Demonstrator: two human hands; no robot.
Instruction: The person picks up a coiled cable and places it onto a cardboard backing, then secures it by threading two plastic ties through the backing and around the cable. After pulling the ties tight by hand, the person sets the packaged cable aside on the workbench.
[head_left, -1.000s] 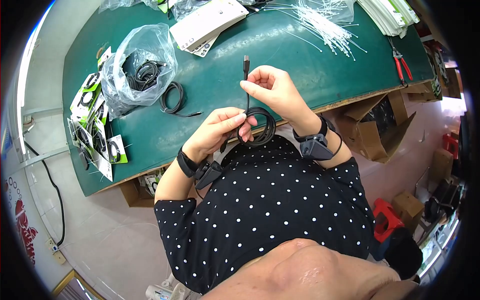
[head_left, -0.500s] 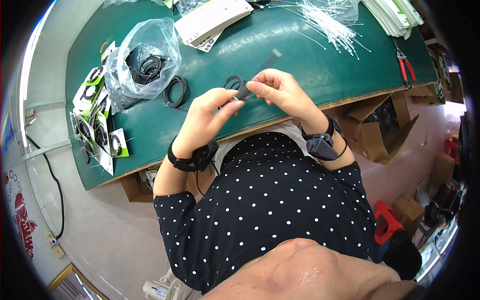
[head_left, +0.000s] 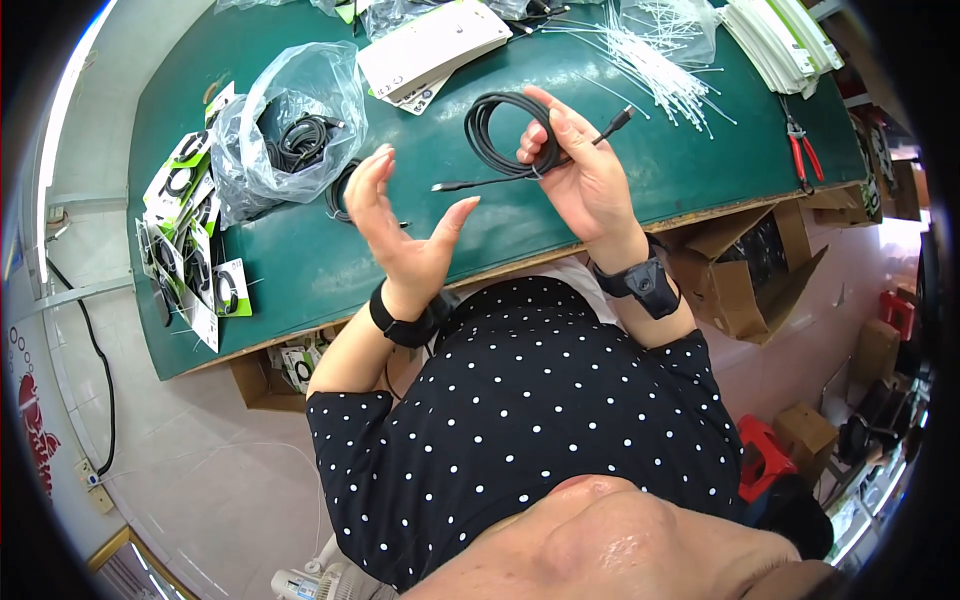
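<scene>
A coiled black cable [head_left: 478, 143] is held up over the green table by my right hand [head_left: 585, 180], its fingers and thumb closed on the side of the coil. Both plug ends stick out, one to the left and one to the upper right. To the left, my left hand [head_left: 412, 235] is spread with thumb and fingers apart, holding nothing. Behind that hand another coiled black cable [head_left: 336, 195] lies on the table, partly hidden. Next to it stands a clear plastic bag [head_left: 238, 165] with black cables [head_left: 303, 140] inside.
Carded cables [head_left: 190, 235] pile up at the table's left edge. At the back are a stack of white cards [head_left: 435, 50], loose white zip ties [head_left: 655, 75] and more cards [head_left: 775, 45]. Red-handled cutters [head_left: 803, 155] lie far right. An open cardboard box [head_left: 740, 290] sits below the right edge.
Both hands were close together on a black cable. Now my left hand has let go and opened, while my right hand has lifted and turned the coil into full view.
</scene>
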